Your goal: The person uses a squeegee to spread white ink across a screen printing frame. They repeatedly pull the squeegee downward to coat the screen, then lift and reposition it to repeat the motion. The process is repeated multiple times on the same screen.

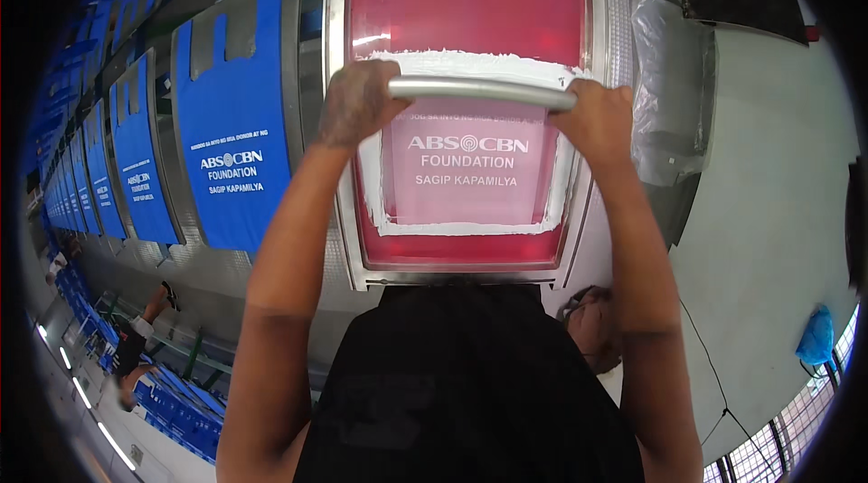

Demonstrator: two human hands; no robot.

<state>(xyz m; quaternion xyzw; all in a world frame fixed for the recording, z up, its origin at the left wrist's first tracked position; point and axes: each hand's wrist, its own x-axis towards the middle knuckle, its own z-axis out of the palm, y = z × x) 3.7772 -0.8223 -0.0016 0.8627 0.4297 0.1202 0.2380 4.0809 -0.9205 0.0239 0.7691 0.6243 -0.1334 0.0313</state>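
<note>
A metal-framed printing screen [335, 40] lies in front of me, with red mesh [461, 9] around a paler printed-design window. White ink [470, 229] borders that window in a rough rectangle, thickest along the far side. Across the far part of the mesh runs a squeegee [484, 92] with a long silver handle. My left hand [356, 103] is closed around its left end, and my right hand [592, 120] grips the right end. Both arms reach forward, nearly straight. The squeegee's blade is mostly hidden beneath the handle.
Blue bags [233, 103] with white printing lie on grey boards in a long row at left. Clear plastic sheeting [667, 94] covers something right of the screen. Another person [132, 343] stands far off at lower left. A blue bundle [816, 337] is at the right.
</note>
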